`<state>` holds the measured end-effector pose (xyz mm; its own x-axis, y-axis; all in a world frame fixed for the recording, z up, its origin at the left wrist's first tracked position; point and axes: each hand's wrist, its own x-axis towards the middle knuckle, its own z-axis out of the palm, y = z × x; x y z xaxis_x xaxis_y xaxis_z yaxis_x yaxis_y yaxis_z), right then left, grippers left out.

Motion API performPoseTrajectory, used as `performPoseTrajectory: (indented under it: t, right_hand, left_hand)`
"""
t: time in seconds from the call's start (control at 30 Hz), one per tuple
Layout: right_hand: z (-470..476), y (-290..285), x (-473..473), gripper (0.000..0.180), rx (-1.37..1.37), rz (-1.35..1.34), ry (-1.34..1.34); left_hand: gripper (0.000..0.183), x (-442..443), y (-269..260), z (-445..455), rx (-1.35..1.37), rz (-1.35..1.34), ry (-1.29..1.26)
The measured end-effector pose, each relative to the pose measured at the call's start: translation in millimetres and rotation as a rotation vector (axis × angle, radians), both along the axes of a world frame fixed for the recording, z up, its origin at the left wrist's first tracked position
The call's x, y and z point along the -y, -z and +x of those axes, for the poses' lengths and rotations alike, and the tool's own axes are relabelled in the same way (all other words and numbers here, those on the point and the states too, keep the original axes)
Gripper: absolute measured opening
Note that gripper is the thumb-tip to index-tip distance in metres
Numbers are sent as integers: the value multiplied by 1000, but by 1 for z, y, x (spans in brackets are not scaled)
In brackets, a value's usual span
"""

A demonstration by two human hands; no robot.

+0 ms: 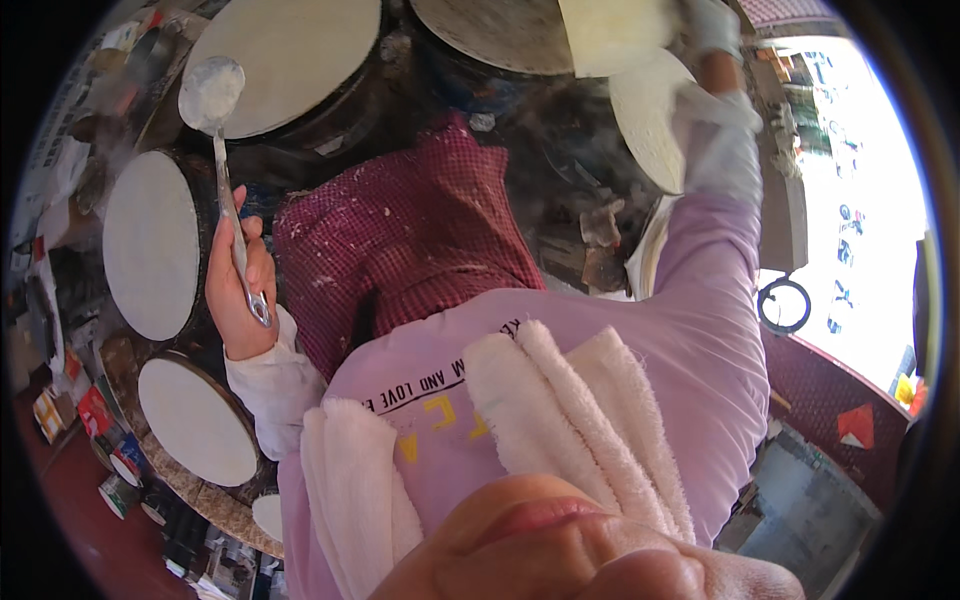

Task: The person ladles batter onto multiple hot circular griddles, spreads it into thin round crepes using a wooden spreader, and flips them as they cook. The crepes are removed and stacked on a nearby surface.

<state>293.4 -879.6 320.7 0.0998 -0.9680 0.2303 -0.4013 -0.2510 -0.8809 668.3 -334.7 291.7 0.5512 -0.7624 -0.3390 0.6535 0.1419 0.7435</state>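
My left hand point(244, 277) grips the handle of a metal ladle point(212, 94). Its batter-coated bowl is over the near left edge of a large round griddle point(300, 64) covered with pale batter. At the upper right, my right hand point(709, 30), in a whitish glove and blurred, has hold of a thin pale flatbread point(615, 34). This sheet extends over the right side of a dark griddle point(495, 34), whose left part shows bare metal. Below it hangs another pale, rounded piece of flatbread point(649, 120); whether the two are joined cannot be told.
Further batter-covered griddles stand at left: one point(150, 244), a second point(197, 420) and a partly hidden third point(268, 517). A checked apron point(405, 232) covers my lap. Tins and packets point(116, 450) lie at far left. A grey box point(780, 172) stands beyond my right arm.
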Motion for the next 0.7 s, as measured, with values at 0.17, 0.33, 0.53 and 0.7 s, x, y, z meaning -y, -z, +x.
performPoseTrajectory:
  t: [0.17, 0.33, 0.53, 0.7]
  right_hand:
    - [-247, -40, -113, 22, 320, 90, 524]
    - [-469, 73, -256, 14, 373, 46, 733]
    - [-561, 282, -423, 26, 739, 295, 1117]
    - [-541, 396, -436, 63, 934, 545, 1538]
  left_hand:
    - [43, 13, 9, -23, -68, -93, 181]
    - [45, 26, 9, -50, 18, -36, 250]
    - [45, 36, 1, -77, 19, -39, 367]
    - [45, 41, -10, -95, 68, -4, 367]
